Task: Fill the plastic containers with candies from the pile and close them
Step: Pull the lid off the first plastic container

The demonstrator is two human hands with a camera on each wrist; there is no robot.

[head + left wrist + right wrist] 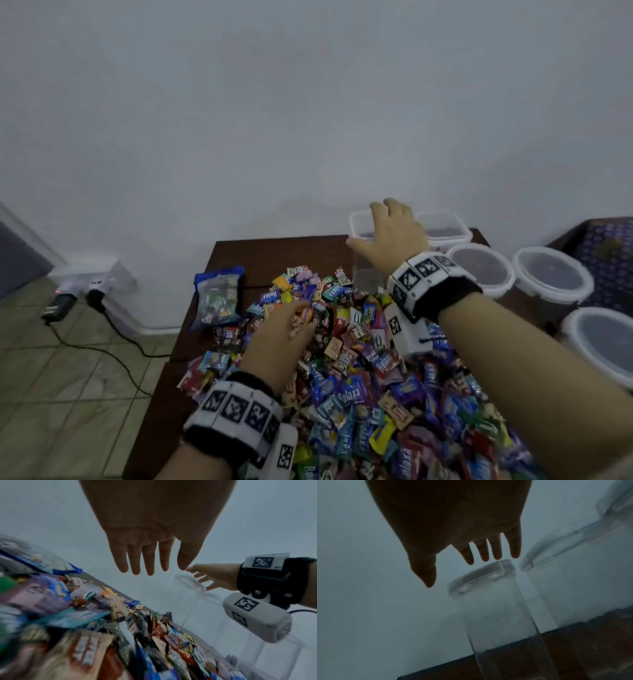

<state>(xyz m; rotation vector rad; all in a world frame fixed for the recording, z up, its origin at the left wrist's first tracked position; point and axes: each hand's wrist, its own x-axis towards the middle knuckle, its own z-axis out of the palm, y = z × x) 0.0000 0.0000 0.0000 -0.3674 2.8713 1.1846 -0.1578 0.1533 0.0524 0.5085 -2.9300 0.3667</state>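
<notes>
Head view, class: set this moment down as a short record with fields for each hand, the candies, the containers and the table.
left hand: open, fingers straight, over the candy pile
right hand: open, fingers spread, reaching to the tall container, not gripping it
candy pile: wrapped candies heaped on the table
tall container: clear, upright, lid on, no candies visible inside
round tubs: lidded, at the right
candy bag: blue, left of the pile
table: dark wood

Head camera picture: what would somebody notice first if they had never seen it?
Surely the big candy pile spread over the dark table. Next, the right hand reaching open above a tall clear container at the back, while the left hand hovers over the candies.
</notes>
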